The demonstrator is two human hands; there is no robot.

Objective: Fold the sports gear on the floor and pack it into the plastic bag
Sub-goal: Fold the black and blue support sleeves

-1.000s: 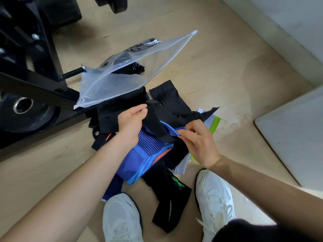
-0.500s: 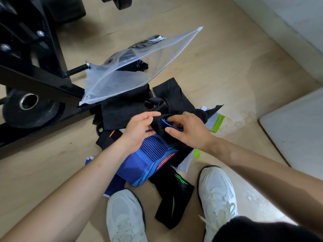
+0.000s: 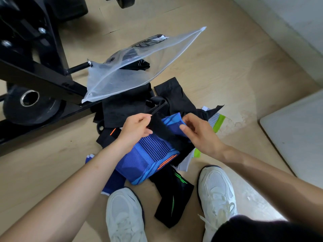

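Sports gear sits piled on the floor near the plastic bag, left hand pinching a black strap, right hand pinching blue cloth, so fold flat and neat.

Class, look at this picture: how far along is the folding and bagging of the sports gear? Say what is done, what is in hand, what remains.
Done: little; one dark item shows through the clear plastic zip bag. In hand: the left hand pinches a black strap across the blue knitted support sleeve, whose top edge the right hand holds. Left: the black sleeve with green stripes and the other black pieces lie loose on the floor.
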